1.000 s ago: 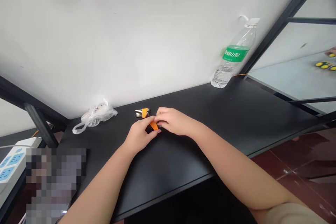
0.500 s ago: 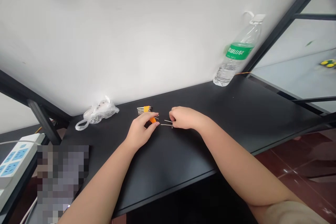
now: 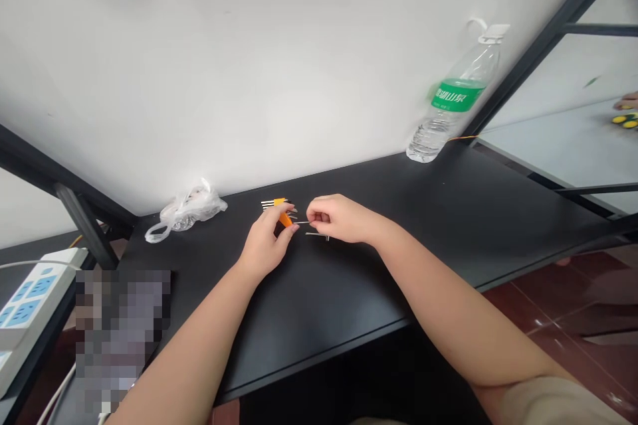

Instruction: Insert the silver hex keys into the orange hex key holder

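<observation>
A pixelated block (image 3: 122,339) hides whatever lies at the lower left of the bench (image 3: 349,292). The power strip (image 3: 27,302) is cut off by the left edge. The thin metal pieces (image 3: 314,232) in the right hand's (image 3: 339,219) grip are too small to identify. Yellow objects (image 3: 625,121) at the far right edge are blurred and cut off.

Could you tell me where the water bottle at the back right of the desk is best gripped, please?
Probably around the water bottle at the green label band, coming from the front left: it stands upright against the wall, with a black frame post close on its right, so that side of the black desk is open.
</observation>
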The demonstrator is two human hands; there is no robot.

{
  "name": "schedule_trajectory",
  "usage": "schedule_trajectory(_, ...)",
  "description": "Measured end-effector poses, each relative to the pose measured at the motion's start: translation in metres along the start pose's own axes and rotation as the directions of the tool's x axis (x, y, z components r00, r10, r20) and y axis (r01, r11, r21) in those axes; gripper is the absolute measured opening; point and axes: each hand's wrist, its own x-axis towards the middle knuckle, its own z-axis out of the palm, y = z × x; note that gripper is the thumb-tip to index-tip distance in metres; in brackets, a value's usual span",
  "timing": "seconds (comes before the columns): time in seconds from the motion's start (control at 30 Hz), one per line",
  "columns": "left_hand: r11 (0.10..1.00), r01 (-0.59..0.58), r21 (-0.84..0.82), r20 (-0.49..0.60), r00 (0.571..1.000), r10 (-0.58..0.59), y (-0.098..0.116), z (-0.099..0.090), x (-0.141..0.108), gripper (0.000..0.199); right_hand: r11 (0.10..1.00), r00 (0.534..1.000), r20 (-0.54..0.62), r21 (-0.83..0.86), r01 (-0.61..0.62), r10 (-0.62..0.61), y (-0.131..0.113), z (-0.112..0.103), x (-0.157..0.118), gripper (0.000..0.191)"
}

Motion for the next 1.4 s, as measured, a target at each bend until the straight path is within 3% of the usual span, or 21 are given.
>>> schedule_trajectory(0.43, 1.0, -0.01, 0.026, 0.027, 1.0, 0.009, 0.0, 0.001, 0.0, 0.034, 0.997, 0.995, -0.085, -0.062, 0.04, -0.046, -0.003, -0.001, -0.002, 0.012)
schedule_trajectory(0.93, 0.999, -0.018, 0.035, 0.077, 0.997, 0.015, 0.0, 0.002, -0.001, 0.036, 0.99, 0.993, -0.102, -0.133, 0.052, -0.066, -0.006, -0.001, -0.004, 0.018)
schedule_trajectory(1.27, 0.995, -0.066, 0.082, 0.136, 0.989, 0.054, 0.005, 0.0, -0.001, 0.03, 0.959, 0.979, -0.138, -0.26, 0.112, -0.152, 0.003, 0.011, -0.001, 0.024)
schedule_trajectory(1.4, 0.996, -0.065, 0.06, 0.139, 0.989, 0.056, 0.006, -0.001, -0.001, 0.033, 0.969, 0.969, -0.166, -0.194, 0.151, -0.184, -0.002, 0.015, 0.001, 0.018)
